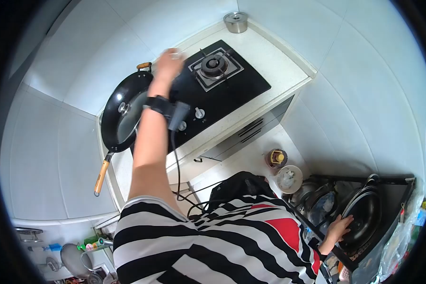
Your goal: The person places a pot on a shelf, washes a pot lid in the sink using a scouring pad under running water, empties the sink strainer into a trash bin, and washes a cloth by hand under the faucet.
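The striped shirt is black, white and red; wristbands are black.

Bright, cool, diffuse light fills my remote feed, washing the tiled wall pale, with small glints on the black wok and a soft shadow on the wall behind the dark rack. I see the left hand smeared by blur, while the wide lens bends straight lines and black vignetting swallows the corners

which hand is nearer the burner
Left. In this view the left hand is just beside the burner; the right hand is much farther off, by a black pan at lower right.
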The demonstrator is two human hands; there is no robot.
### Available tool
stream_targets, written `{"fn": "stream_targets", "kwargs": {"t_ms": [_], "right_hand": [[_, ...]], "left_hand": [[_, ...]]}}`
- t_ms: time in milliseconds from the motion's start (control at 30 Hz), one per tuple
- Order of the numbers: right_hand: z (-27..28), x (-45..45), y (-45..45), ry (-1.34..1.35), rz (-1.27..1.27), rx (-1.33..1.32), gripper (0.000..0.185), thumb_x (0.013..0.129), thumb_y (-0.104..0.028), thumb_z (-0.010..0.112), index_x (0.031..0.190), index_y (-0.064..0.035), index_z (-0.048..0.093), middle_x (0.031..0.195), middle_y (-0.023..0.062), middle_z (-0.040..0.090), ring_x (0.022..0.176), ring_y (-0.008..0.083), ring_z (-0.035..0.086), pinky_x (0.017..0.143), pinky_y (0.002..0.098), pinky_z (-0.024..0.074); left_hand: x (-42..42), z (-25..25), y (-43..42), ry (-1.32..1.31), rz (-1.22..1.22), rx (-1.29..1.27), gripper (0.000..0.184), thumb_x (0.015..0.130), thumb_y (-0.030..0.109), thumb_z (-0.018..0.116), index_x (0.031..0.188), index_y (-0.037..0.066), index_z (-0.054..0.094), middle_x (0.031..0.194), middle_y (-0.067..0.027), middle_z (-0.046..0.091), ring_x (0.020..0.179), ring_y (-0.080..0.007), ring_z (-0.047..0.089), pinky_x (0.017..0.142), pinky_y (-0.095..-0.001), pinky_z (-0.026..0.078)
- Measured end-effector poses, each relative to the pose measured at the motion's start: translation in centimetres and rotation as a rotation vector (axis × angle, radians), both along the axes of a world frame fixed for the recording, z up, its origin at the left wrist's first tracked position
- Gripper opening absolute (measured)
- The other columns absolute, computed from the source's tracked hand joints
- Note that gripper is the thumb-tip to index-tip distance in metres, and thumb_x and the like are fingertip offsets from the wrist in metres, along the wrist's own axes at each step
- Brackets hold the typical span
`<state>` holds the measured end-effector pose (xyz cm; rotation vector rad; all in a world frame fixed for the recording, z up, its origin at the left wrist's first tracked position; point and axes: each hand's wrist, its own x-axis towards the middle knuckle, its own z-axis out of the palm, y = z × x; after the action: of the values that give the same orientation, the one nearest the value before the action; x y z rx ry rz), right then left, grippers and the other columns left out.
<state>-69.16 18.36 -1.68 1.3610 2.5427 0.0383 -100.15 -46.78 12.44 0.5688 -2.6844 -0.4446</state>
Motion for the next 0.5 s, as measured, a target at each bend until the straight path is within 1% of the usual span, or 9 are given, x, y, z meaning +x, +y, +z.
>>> {"fn": "stream_targets", "kwargs": {"t_ms": [33, 67, 100, 167, 200, 233, 300, 400, 500], "right_hand": [[0.0, 0.1, -0.4, -0.012, -0.005, -0.006, 0.060, 0.097, -0.040, 0.038, 0.147, -0.0167, 0.015, 0.155, 0.0056, 0.013, 0.134, 0.0470, 0.023, 0.099, 0.0707, 0.0192], [0.3, -0.2, -0.9, 0.098, 0.035, 0.018, 0.064, 0.094, -0.035, 0.046, 0.146, -0.0128, 0.017, 0.152, 0.0109, 0.019, 0.132, 0.0444, 0.028, 0.100, 0.0669, 0.0213], [0.7, -0.2, -1.3, 0.204, 0.055, 0.051, 0.068, 0.091, -0.030, 0.054, 0.145, -0.0089, 0.019, 0.149, 0.0162, 0.024, 0.130, 0.0419, 0.032, 0.102, 0.0632, 0.0234], [-2.7, 0.4, 1.3, 0.387, 0.311, 0.119, 0.076, 0.083, -0.019, 0.066, 0.143, -0.0016, 0.023, 0.141, 0.0235, 0.034, 0.131, 0.0374, 0.031, 0.109, 0.0481, 0.0218], [0.0, -0.8, -0.5, 0.382, 0.246, 0.004, 0.077, 0.080, -0.018, 0.067, 0.142, -0.0023, 0.024, 0.140, 0.0230, 0.034, 0.130, 0.0363, 0.033, 0.109, 0.0501, 0.0223], [0.9, -0.8, -1.2, 0.445, 0.353, 0.060, 0.077, 0.075, -0.015, 0.071, 0.139, -0.0020, 0.030, 0.133, 0.0253, 0.041, 0.123, 0.0414, 0.039, 0.105, 0.0491, 0.0273], [0.0, -0.2, -1.5, 0.402, 0.429, 0.196, 0.083, 0.073, -0.014, 0.072, 0.142, -0.0040, 0.025, 0.139, 0.0237, 0.035, 0.130, 0.0408, 0.032, 0.109, 0.0508, 0.0215], [3.4, -0.2, -4.3, 0.334, 0.286, 0.080, 0.085, 0.077, -0.018, 0.070, 0.145, -0.0150, 0.019, 0.147, 0.0200, 0.023, 0.135, 0.0419, 0.022, 0.098, 0.0694, 0.0254], [6.1, -0.4, -5.8, 0.389, 0.339, 0.000, 0.081, 0.080, -0.021, 0.066, 0.146, -0.0151, 0.020, 0.146, 0.0205, 0.024, 0.135, 0.0416, 0.024, 0.100, 0.0611, 0.0320]], "left_hand": [[1.7, -0.4, -4.1, 0.060, 0.143, 0.032, 0.054, 0.082, 0.041, 0.061, 0.119, 0.002, 0.056, 0.117, -0.0179, 0.060, 0.111, -0.0344, 0.056, 0.094, -0.0408, 0.044], [3.4, 0.1, -7.2, -0.099, 0.300, -0.226, 0.060, 0.083, 0.049, 0.056, 0.122, 0.004, 0.055, 0.116, -0.0191, 0.060, 0.112, -0.0354, 0.055, 0.094, -0.0415, 0.044], [5.3, 0.3, -9.7, -0.229, 0.425, -0.256, 0.068, 0.081, 0.058, 0.052, 0.124, 0.006, 0.054, 0.117, -0.0198, 0.059, 0.113, -0.0361, 0.054, 0.096, -0.0422, 0.042], [8.9, 0.1, -13.5, -0.429, 0.372, -0.170, 0.070, 0.081, 0.063, 0.047, 0.119, 0.005, 0.060, 0.126, -0.0215, 0.054, 0.118, -0.0378, 0.050, 0.098, -0.0432, 0.039], [9.4, -3.8, -20.7, -0.489, 0.358, -0.261, 0.069, 0.084, 0.063, 0.044, 0.119, 0.006, 0.061, 0.128, -0.0218, 0.053, 0.119, -0.0361, 0.050, 0.099, -0.0433, 0.038], [9.4, -7.8, -31.0, -0.617, 0.066, -0.114, 0.075, 0.084, 0.066, 0.042, 0.126, 0.005, 0.055, 0.130, -0.0212, 0.051, 0.120, -0.0333, 0.050, 0.100, -0.0414, 0.037], [10.2, -10.3, -33.8, -0.800, 0.091, -0.364, 0.070, 0.087, 0.060, 0.041, 0.131, 0.007, 0.049, 0.120, -0.0187, 0.058, 0.113, -0.0308, 0.055, 0.095, -0.0386, 0.041], [7.7, -13.4, -32.8, -0.706, 0.122, -0.355, 0.061, 0.086, 0.053, 0.043, 0.126, 0.008, 0.051, 0.115, -0.0166, 0.060, 0.109, -0.0298, 0.056, 0.091, -0.0391, 0.042], [7.7, -13.7, -31.4, -0.667, 0.158, -0.333, 0.052, 0.086, 0.046, 0.044, 0.121, 0.008, 0.054, 0.111, -0.0145, 0.061, 0.104, -0.0287, 0.057, 0.087, -0.0395, 0.043]]}}
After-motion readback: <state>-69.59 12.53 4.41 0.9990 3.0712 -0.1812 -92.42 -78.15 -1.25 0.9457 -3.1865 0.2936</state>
